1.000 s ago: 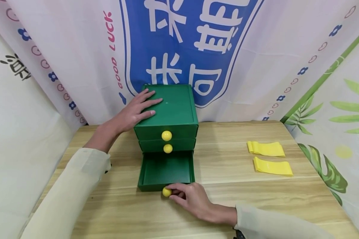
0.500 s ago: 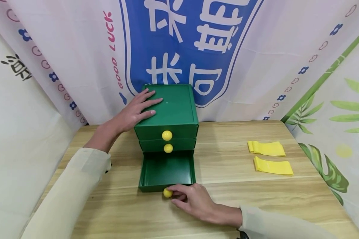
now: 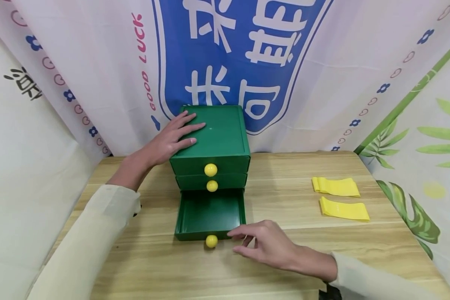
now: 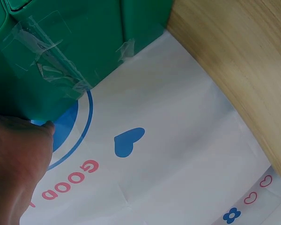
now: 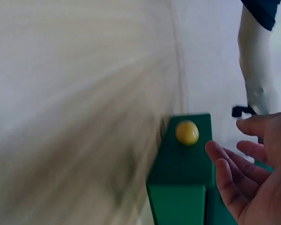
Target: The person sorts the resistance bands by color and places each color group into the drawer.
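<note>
A green drawer cabinet with round yellow knobs stands at the back of the wooden table. Its bottom drawer is pulled out and bare inside; the two drawers above are closed. My left hand rests spread on the left part of the cabinet's top. Just right of the bottom drawer's yellow knob, my right hand holds nothing, its fingers loosely bent near the drawer's front right corner. In the right wrist view the same knob stands apart from the fingertips.
Two folded yellow bands lie one in front of the other on the table's right side. Behind the cabinet hangs a white curtain with a blue printed panel. Clear tape sticks to the cabinet's side.
My right hand has let go of the bottom drawer's knob and moved to the right. The left hand has stayed on the cabinet top, and the drawer remains pulled out.
</note>
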The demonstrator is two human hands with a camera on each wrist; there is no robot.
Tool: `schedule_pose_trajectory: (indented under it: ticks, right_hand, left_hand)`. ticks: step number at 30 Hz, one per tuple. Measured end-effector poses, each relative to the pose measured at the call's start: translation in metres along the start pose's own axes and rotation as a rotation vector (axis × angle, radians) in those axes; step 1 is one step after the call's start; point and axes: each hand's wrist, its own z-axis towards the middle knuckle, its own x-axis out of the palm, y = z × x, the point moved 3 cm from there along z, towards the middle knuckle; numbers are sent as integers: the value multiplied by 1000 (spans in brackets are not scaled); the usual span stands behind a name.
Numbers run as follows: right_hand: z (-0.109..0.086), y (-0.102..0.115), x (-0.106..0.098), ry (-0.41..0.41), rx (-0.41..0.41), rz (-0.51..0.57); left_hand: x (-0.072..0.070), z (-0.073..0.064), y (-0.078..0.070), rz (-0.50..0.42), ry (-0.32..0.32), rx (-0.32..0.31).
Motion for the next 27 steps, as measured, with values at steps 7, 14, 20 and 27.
schedule_pose_trajectory:
  ticks: [7,14,20,27]
  right_hand:
    - [-10,-19,-40,-138,-19,-118]
    - [-25,-46,-80,-99,53,-250]
    - [-41,-70,-110,-15,114,-338]
    - [-58,-94,-139,17,168,-354]
  left_hand:
    - [0,-1,0,2,-4,-2]
    - [1,0,0,-5,-4,0]
    - [0,0,-2,-5,1,0]
    - [0,-1,-2,6,-4,0]
